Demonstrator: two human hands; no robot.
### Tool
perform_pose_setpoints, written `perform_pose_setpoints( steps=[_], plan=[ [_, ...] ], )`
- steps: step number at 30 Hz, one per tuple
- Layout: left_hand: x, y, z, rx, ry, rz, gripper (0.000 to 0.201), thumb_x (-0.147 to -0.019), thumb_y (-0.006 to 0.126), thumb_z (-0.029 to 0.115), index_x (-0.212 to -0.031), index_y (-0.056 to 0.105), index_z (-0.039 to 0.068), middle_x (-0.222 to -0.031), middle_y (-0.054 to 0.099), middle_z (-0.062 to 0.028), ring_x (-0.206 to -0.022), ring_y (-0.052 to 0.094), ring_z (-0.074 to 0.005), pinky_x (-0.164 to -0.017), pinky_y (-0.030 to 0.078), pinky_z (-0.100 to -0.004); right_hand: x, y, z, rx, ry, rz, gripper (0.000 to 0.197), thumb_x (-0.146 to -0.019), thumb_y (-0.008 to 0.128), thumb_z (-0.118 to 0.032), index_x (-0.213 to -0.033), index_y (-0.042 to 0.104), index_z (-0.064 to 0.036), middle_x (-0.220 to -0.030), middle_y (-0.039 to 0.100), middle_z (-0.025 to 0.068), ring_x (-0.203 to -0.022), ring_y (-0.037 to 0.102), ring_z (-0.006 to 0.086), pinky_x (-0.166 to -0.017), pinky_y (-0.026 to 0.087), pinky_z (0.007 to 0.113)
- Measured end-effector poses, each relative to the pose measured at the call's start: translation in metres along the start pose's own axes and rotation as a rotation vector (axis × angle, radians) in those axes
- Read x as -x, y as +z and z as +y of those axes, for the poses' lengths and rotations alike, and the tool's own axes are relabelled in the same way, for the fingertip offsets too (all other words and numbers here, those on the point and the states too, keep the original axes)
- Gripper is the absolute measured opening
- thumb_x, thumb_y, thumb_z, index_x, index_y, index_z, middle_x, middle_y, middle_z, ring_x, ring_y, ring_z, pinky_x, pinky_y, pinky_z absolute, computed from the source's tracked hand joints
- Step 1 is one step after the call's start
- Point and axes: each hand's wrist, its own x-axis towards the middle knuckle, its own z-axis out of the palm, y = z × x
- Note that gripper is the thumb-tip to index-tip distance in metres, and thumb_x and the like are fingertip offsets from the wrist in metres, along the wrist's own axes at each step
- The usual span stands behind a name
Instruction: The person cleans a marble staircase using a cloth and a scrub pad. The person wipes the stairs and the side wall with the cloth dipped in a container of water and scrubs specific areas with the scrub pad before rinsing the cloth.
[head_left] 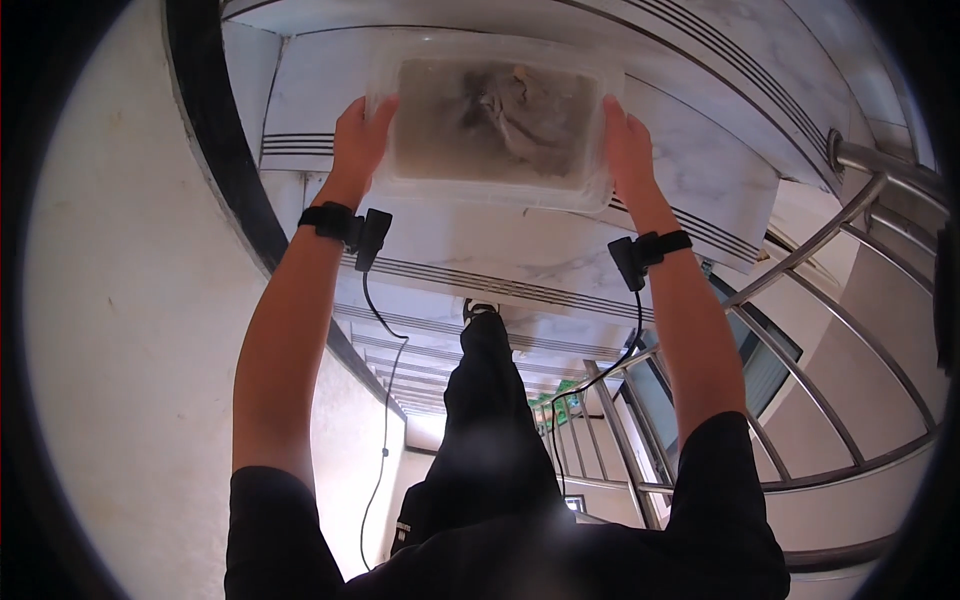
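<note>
A clear plastic tub [492,122] with murky grey-brown contents is held out in front of me, over marble stair steps [700,190]. My left hand [358,140] grips its left side and my right hand [628,145] grips its right side. Both arms are stretched forward. Each wrist wears a black strap with a small device and a cable. One leg in black trousers with its shoe [480,310] is planted on a step below the tub.
A white wall with a black border [215,150] runs along the left. A metal stair railing [850,220] curves down the right side. Lower steps [430,390] descend beneath me.
</note>
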Motion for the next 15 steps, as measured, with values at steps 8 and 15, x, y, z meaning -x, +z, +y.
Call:
perform_pose_setpoints(
  steps=[8,15],
  plan=[
    [0.002,0.000,-0.012,-0.176,0.075,0.168,0.055,-0.095,0.070,0.048,-0.114,0.068,-0.003,-0.100,0.074,-0.0160,-0.089,0.068,-0.0248,-0.082,0.053,-0.0368,0.050,0.013,-0.046,0.689,-1.004,0.297,0.033,-0.097,0.065,-0.032,-0.113,0.069,-0.0033,-0.127,0.061,0.0187,-0.114,0.057,0.0398,-0.095,0.049,0.045],
    [0.003,0.013,-0.009,-0.348,0.197,0.369,0.065,-0.091,0.072,0.053,-0.123,0.064,-0.003,-0.110,0.074,-0.0187,-0.100,0.072,-0.0333,-0.088,0.055,-0.0397,0.060,0.051,-0.032,0.681,-0.755,-0.351,0.038,-0.093,0.068,-0.023,-0.128,0.063,-0.0091,-0.128,0.059,0.0191,-0.121,0.056,0.0417,-0.101,0.050,0.049]
  ],
)
